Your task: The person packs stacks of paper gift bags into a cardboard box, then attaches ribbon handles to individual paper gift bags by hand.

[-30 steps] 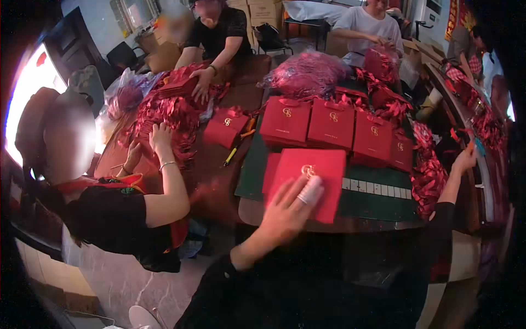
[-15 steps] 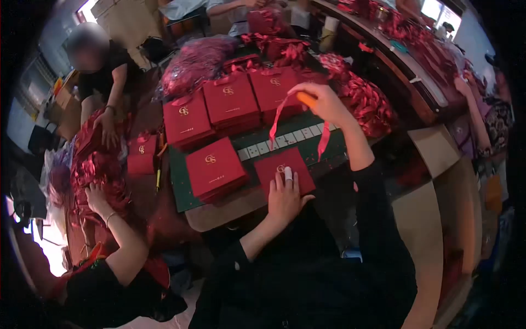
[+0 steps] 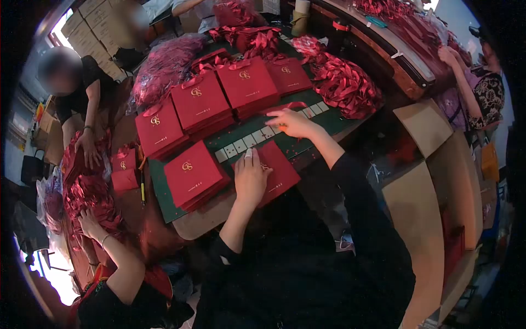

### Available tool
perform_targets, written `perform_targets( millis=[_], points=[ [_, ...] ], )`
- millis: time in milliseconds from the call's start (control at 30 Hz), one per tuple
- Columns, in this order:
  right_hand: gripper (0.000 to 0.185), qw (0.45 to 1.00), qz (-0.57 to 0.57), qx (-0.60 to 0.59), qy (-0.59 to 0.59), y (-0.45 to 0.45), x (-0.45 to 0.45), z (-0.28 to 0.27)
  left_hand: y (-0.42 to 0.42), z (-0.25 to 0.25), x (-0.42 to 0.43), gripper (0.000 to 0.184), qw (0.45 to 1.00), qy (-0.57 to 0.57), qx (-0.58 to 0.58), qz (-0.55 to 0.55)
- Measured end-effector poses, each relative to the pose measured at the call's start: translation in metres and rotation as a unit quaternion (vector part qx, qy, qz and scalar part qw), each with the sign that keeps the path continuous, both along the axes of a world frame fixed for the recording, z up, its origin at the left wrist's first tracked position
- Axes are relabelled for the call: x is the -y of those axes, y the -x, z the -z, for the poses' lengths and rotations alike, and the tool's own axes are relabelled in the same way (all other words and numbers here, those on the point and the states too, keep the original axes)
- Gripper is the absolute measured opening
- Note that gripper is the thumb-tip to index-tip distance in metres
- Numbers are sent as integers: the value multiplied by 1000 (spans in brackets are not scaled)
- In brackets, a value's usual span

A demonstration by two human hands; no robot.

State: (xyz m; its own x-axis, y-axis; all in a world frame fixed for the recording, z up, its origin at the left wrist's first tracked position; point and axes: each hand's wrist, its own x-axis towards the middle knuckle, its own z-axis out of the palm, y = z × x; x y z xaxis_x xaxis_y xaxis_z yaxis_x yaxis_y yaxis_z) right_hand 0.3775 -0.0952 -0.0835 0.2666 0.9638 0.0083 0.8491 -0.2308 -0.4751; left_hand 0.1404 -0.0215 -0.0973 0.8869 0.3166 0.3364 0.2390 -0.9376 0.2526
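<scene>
My left hand [image 3: 251,178] lies over the left edge of a single red bag [image 3: 279,172] at the table's front, fingers extended, one wrapped in white. Beyond that bag, my right hand [image 3: 297,124] is closed on a red ribbon [image 3: 293,105] above the row of white cards [image 3: 257,136]. Something orange shows at its fingertips, too small to make out. Left of my left hand sits a stack of red bags [image 3: 194,171] with a gold logo. More red bag stacks [image 3: 201,101] stand behind on the green mat [image 3: 160,189].
Bundles of red ribbons [image 3: 348,85] lie at the mat's right, and a plastic-wrapped heap [image 3: 167,66] at the back left. An open cardboard box [image 3: 413,219] stands at the right. Co-workers' hands [image 3: 90,225] are over red items at the left. A yellow pen [image 3: 143,193] lies nearby.
The view has turned right. My left hand went from the bag now stacked at left to the single bag. My right hand came in from the far right with a ribbon and has since lowered toward the cards.
</scene>
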Motion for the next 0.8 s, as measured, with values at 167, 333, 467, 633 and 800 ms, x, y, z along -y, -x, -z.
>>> perform_targets(
  millis=[167, 333, 467, 633, 800],
  points=[
    [35, 973, 125, 73, -181, 10, -23, 30, -2, -3, 6, 71, 999, -31, 30, -27],
    [22, 951, 197, 178, -159, 10, -41, 47, 2, -11, 7, 68, 993, 115, 5, -35],
    [15, 943, 166, 217, -191, 5, -40, 41, 3, -14, 10, 57, 987, 144, 50, -46],
    [20, 930, 139, 170, -296, 2, -44, 54, 15, -23, 7, 40, 938, 326, 105, -62],
    [12, 958, 135, 105, -232, 3, -32, 45, 34, -43, 6, 30, 875, 470, 59, -99]
  ],
)
